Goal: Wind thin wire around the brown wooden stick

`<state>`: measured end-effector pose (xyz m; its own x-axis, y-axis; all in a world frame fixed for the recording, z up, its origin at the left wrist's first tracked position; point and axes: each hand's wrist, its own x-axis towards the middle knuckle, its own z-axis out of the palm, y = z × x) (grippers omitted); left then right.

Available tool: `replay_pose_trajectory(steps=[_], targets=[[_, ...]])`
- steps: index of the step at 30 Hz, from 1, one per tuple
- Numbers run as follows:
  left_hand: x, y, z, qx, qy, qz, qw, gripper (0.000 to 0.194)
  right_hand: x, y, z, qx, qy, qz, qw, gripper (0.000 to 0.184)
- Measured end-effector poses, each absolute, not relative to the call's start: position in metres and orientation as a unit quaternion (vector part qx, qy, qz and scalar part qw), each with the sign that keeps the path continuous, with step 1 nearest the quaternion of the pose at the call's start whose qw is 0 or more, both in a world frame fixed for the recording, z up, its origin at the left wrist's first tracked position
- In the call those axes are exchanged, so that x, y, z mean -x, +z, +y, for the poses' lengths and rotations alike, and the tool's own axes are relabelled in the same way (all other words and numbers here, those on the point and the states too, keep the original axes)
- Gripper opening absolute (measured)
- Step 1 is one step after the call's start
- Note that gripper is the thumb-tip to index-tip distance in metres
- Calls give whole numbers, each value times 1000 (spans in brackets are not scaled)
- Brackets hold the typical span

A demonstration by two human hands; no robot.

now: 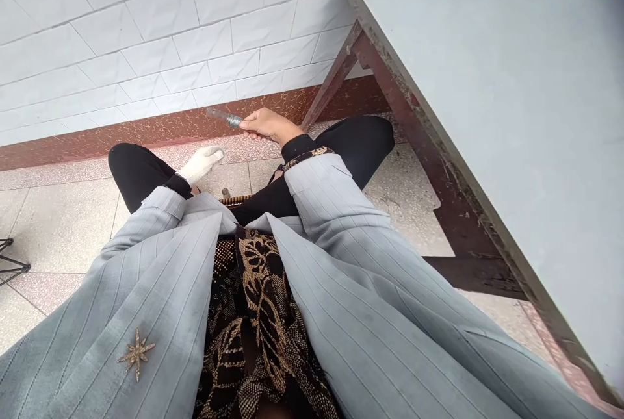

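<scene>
Wire-wound tool [233, 121] is gripped by the right hand [267, 124] near the counter [492, 81]; gloved left hand [199, 164] is farther off, grip can't be told.

The rear end of the slim translucent implement with a silver coiled band [228, 119] is concealed by the bare right hand [266, 124]; its far tip is indistinct against the brown marbled skirting [180, 119]. The curled fingers of the white-gloved left hand [201, 164] are partly hidden, so any contents cannot be determined. The grey cylindrical object [225, 193] is too small to identify. The black-and-gold striped edge [237, 200] is mostly covered. The black thin-rod frame [13, 268] is cut off at left, the pale grey tabletop [517, 81] at top and right.
</scene>
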<state>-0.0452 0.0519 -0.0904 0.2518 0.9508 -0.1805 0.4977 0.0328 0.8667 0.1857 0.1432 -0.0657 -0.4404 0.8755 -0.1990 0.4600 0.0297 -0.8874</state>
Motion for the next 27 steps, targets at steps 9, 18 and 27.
replay_pose_trajectory(steps=[9, 18, 27], targets=[[43, -83, 54, -722, 188, 572, 342, 21, -181, -59, 138, 532, 373, -760, 13, 29], [40, -71, 58, -785, 158, 535, 269, 23, -183, -66, 139, 439, 435, -767, -173, 32], [40, -69, 55, -690, 267, 528, 416, 18, -195, -52, 134, 225, 593, -770, -71, 40]])
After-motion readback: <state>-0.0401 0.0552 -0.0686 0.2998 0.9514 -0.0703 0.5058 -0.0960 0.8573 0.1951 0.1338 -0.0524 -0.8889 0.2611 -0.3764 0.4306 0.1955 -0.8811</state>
